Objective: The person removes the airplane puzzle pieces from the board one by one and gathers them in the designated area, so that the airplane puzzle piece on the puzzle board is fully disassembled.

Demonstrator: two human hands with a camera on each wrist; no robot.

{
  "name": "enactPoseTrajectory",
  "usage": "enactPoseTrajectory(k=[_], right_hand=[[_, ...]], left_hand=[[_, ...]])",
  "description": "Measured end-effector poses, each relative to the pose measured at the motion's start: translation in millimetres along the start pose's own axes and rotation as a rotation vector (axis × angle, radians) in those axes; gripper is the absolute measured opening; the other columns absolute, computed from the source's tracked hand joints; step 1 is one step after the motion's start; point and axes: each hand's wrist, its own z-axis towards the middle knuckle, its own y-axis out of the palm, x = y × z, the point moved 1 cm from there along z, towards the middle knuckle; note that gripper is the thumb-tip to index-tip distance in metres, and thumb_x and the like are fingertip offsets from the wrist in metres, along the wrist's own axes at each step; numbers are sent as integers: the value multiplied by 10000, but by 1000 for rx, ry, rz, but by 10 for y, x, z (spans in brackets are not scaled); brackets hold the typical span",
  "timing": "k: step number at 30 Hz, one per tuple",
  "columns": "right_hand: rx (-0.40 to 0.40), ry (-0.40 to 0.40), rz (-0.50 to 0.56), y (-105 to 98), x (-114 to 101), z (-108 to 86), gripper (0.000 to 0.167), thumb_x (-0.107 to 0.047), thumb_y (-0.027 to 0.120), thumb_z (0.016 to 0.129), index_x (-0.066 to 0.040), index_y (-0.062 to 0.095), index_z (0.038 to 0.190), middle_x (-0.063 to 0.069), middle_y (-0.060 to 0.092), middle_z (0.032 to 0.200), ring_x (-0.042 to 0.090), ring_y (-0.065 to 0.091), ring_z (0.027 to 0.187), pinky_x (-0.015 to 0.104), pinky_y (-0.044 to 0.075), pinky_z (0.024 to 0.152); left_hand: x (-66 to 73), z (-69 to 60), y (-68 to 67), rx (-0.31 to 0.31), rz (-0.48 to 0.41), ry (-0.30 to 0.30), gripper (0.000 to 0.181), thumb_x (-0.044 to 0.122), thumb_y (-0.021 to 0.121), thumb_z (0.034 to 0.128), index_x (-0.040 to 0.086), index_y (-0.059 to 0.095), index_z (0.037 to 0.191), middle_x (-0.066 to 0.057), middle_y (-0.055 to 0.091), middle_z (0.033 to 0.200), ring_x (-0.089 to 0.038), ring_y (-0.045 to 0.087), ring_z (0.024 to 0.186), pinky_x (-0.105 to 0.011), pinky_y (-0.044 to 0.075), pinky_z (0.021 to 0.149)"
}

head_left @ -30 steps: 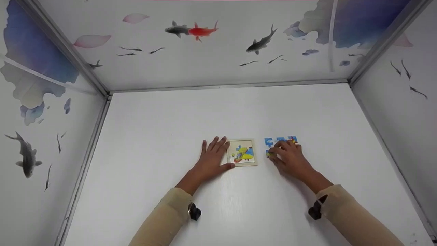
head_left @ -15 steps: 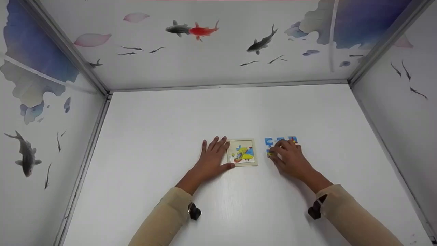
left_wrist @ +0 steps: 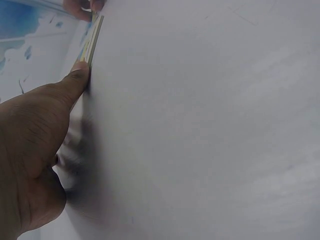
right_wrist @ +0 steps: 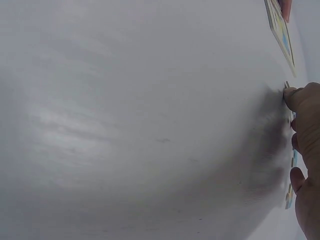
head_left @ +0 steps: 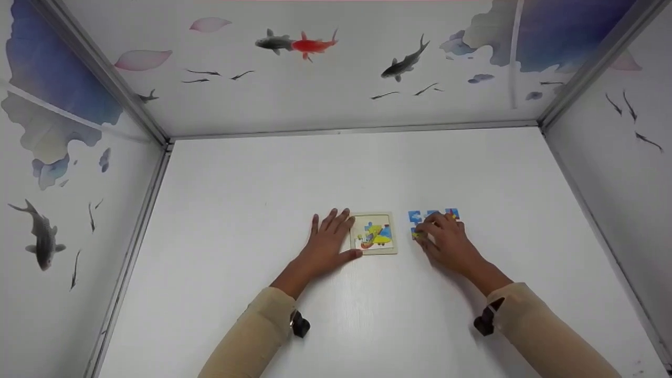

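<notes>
nearest, a beige sleeve (head_left: 252, 331) and a small black device (head_left: 301, 325) sit behind each hand. the left hand (head_left: 326, 247) is spread wide, fingers straight, its thumb touching the board (head_left: 394, 236); that lies just right of it, part of a yellow and blue picture inside. the right hand (head_left: 447, 244) bends its fingers at a piece (head_left: 415, 234); i cannot tell whether they pinch it. blue pieces (head_left: 415, 216) lie just beyond its fingertips. farther off, the table (head_left: 357, 168) meets a wall (head_left: 346, 105) of printed fish (head_left: 315, 45).
</notes>
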Motion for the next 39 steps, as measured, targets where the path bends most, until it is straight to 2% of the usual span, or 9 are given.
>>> enactPoseTrajectory(k=[6, 14, 24, 39], right_hand=[[-3, 0, 11, -6, 2, 9, 238, -228, 787, 1049, -158, 766, 1276, 101, 656, 1261, 327, 584, 1197, 522, 408, 924], [13, -26, 20, -12, 3, 2, 215, -195, 792, 1042, -140, 767, 1249, 116, 653, 1248, 338, 588, 1169, 590, 439, 922], [-36, 13, 19, -40, -26, 33, 203, -208, 764, 1061, -133, 767, 1250, 129, 651, 1265, 352, 587, 1200, 642, 466, 981], [-12, -11, -1, -30, -11, 21, 190, -175, 785, 1040, -146, 791, 1227, 119, 663, 1237, 352, 593, 1162, 656, 480, 951]], left_hand=[[15, -1, -22, -5, 0, -6, 941, 716, 565, 1061, 175, 273, 1773, -46, 175, 1876, -331, 91, 1757, -691, 1, 1382], [5, 3, -12, -7, 2, -1, 946, 718, 562, 1061, 174, 264, 1776, -44, 174, 1877, -330, 95, 1757, -694, -1, 1381], [-6, 18, 0, -13, 16, -3, 954, 737, 537, 1060, 175, 256, 1778, -49, 170, 1878, -336, 93, 1756, -698, 1, 1379], [6, 11, 0, -5, 27, -11, 954, 729, 562, 1056, 183, 260, 1777, -37, 179, 1876, -323, 108, 1755, -683, 11, 1386]])
